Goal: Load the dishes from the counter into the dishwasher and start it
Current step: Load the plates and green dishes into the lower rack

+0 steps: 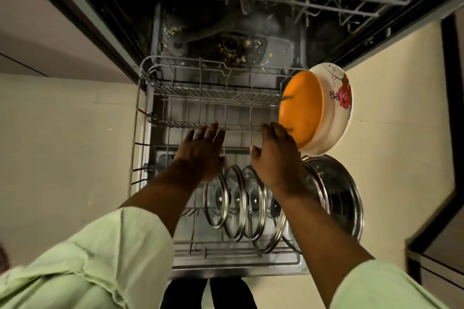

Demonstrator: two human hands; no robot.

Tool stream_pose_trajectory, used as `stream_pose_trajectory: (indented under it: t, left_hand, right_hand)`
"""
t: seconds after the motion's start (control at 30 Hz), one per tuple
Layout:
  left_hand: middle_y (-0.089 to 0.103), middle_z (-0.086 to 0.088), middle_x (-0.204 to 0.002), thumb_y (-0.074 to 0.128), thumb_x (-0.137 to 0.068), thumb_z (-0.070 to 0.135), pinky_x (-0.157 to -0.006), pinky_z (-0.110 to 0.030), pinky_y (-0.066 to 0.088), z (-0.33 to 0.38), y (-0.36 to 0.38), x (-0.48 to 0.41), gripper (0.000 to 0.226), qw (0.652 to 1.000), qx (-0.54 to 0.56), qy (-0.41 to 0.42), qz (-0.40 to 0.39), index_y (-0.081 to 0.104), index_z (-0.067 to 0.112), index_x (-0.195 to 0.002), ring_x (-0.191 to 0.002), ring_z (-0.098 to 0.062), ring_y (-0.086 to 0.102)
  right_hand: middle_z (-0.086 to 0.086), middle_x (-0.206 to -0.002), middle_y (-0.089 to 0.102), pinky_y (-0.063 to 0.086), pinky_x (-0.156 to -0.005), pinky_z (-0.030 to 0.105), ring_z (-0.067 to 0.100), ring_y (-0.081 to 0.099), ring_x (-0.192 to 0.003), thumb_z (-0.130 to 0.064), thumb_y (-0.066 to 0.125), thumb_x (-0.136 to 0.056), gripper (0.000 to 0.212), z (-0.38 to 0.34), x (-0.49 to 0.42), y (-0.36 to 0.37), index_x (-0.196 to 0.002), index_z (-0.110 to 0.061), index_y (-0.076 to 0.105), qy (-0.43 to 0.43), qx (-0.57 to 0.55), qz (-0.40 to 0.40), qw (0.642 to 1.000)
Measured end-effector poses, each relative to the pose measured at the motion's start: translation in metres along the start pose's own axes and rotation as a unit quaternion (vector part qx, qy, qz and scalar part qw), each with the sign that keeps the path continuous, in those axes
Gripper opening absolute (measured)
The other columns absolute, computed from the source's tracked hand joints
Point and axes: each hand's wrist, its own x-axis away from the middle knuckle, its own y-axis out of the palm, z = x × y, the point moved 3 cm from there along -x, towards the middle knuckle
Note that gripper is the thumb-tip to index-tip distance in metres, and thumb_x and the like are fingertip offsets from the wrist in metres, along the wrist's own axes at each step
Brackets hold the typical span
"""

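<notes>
Dishwasher rack (pixel 200 93), glass lids (pixel 237 202) upright; orange bowl (pixel 301 108) inside floral bowl (pixel 337 118)

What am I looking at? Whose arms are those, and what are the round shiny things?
The camera sits on a person's head and looks down, so you see what they see: their own two arms in light green sleeves. In front of them is an open dishwasher with its bottom rack pulled out. The round shiny things are glass lids, standing on edge in a row. On the right side stand an orange dish, a white bowl with a flower on it, and a big steel plate. The left hand and right hand are open over the rack and hold nothing.
</notes>
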Motion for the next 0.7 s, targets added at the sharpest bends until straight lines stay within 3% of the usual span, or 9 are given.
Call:
stream_pose_trajectory:
  t: [0.17, 0.3, 0.53, 0.7]
  left_hand:
    - [-0.016, -0.003, -0.164, 0.03, -0.104, 0.046, -0.124, -0.045, 0.0, -0.018, -0.01, 0.077, 0.069, 0.999, 0.03, -0.033, -0.013, -0.006, 0.023, -0.158, -0.152, -0.024, -0.01]
    - [-0.015, -0.004, -0.165, 0.029, -0.104, 0.044, -0.123, -0.044, -0.003, -0.029, -0.044, 0.144, 0.068, 0.997, 0.056, -0.058, 0.022, -0.005, 0.02, -0.158, -0.152, -0.024, -0.009]
    - [-0.012, -0.005, -0.166, 0.035, -0.103, 0.044, -0.123, -0.046, -0.002, -0.049, -0.121, 0.268, 0.074, 0.989, 0.034, -0.108, 0.097, -0.007, 0.017, -0.158, -0.153, -0.027, -0.008]
    - [-0.009, -0.006, -0.166, 0.033, -0.103, 0.044, -0.124, -0.046, -0.001, -0.054, -0.168, 0.363, 0.072, 0.973, 0.058, -0.152, 0.165, -0.003, 0.016, -0.159, -0.153, -0.028, -0.007]
  right_hand:
    - [0.011, -0.153, 0.03, 0.031, -0.113, 0.042, 0.033, 0.03, -0.14, -0.03, 0.055, -0.096, 0.054, -0.049, 0.034, -0.029, -0.144, -0.011, 0.039, -0.024, -0.007, -0.068, 0.997]
    - [0.013, -0.151, 0.035, 0.036, -0.109, 0.042, 0.034, 0.036, -0.137, -0.033, 0.06, -0.093, 0.057, -0.102, 0.067, -0.079, -0.143, -0.009, 0.044, -0.059, -0.005, -0.029, 0.998]
    - [0.007, -0.164, 0.011, 0.016, -0.121, 0.04, 0.026, 0.011, -0.15, -0.039, 0.046, -0.101, 0.066, -0.177, 0.133, -0.166, -0.155, -0.014, 0.018, -0.089, -0.045, -0.05, 0.994]
    - [0.007, -0.164, 0.008, 0.005, -0.122, 0.039, 0.024, 0.001, -0.152, -0.04, 0.044, -0.101, 0.069, -0.224, 0.188, -0.22, -0.156, -0.013, 0.012, -0.158, -0.043, -0.025, 0.986]
